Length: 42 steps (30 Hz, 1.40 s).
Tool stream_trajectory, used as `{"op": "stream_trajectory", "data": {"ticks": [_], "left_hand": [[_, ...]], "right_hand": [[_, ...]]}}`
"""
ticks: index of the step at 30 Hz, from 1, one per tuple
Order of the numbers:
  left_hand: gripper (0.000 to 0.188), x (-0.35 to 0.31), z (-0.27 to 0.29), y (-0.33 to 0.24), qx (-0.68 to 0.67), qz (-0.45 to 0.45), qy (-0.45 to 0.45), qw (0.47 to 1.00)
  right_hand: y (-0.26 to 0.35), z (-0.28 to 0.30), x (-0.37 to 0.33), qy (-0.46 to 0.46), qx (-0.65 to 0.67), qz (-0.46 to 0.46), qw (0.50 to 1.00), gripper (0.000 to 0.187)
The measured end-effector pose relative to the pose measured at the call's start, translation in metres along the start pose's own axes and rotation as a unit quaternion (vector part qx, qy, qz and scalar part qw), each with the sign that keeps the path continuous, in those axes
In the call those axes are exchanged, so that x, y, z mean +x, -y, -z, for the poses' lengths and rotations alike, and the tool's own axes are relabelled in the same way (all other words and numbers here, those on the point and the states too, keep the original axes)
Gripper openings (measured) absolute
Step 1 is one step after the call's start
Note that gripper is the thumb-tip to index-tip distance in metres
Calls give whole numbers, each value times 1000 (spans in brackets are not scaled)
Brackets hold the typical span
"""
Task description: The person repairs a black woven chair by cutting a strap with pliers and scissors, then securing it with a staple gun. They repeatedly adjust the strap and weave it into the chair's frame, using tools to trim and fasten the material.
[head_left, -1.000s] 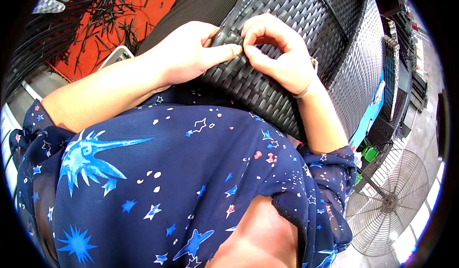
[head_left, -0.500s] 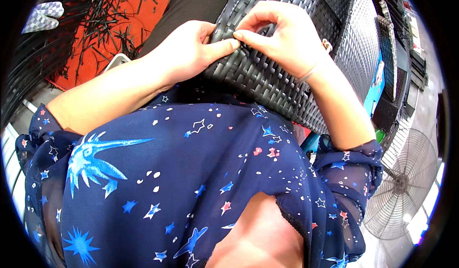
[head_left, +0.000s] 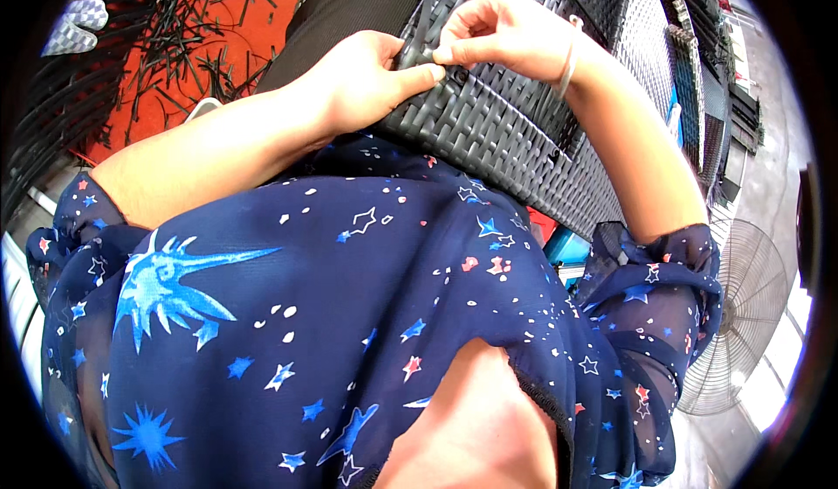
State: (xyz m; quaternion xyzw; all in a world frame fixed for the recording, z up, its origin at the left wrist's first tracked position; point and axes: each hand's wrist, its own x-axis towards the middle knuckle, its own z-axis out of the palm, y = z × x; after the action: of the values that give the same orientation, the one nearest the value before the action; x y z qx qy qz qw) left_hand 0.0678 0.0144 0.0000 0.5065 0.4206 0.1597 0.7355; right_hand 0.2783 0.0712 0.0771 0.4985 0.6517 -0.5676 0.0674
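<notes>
A black woven wicker furniture piece (head_left: 515,122) leans against my lap, its corner held up between my two hands. My left hand (head_left: 371,83) is closed around the left edge, thumb pressed on top and fingers hidden behind. Right beside that thumb, my right hand (head_left: 515,35) pinches at the edge with thumb and forefinger. A flat black wicker strip (head_left: 425,17) runs along this edge down to the pinching fingertips. Its end is hidden by the fingers. A small dark round hole or fixing (head_left: 461,76) shows in the weave just below my right fingertips.
Many cut black strips (head_left: 209,44) lie scattered on a red floor covering (head_left: 161,96) at the upper left. Dark wicker pieces (head_left: 52,96) stand at the far left, near checkered slippers (head_left: 77,28). More wicker pieces (head_left: 711,79) and a large wire-guarded fan (head_left: 733,319) are on the right.
My right hand has turned slightly and its forearm has swung outward to the right. Both hands stay at the same edge. The wicker piece sits a little further left in view.
</notes>
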Motion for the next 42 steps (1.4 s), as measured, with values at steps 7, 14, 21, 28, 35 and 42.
{"op": "stream_trajectory", "data": {"ticks": [7,14,21,28,35,42], "left_hand": [[35,-5,1,-1,-20,20,16,999],[36,-15,-5,-5,-142,-5,0,990],[29,-11,2,1,-103,3,1,995],[26,-6,3,9,-69,-41,-9,997],[24,-3,6,4,-67,-53,10,996],[19,-11,3,5,-64,-59,4,996]], "right_hand": [[-4,-27,-10,-108,62,27,992,16],[-3,-33,-11,-126,29,1,992,19],[4,-28,-11,-66,17,-18,998,19],[-3,-31,-4,-54,75,-20,996,16],[-5,-31,-10,-62,75,-11,995,16],[-12,-37,-7,-76,78,-7,994,14]]}}
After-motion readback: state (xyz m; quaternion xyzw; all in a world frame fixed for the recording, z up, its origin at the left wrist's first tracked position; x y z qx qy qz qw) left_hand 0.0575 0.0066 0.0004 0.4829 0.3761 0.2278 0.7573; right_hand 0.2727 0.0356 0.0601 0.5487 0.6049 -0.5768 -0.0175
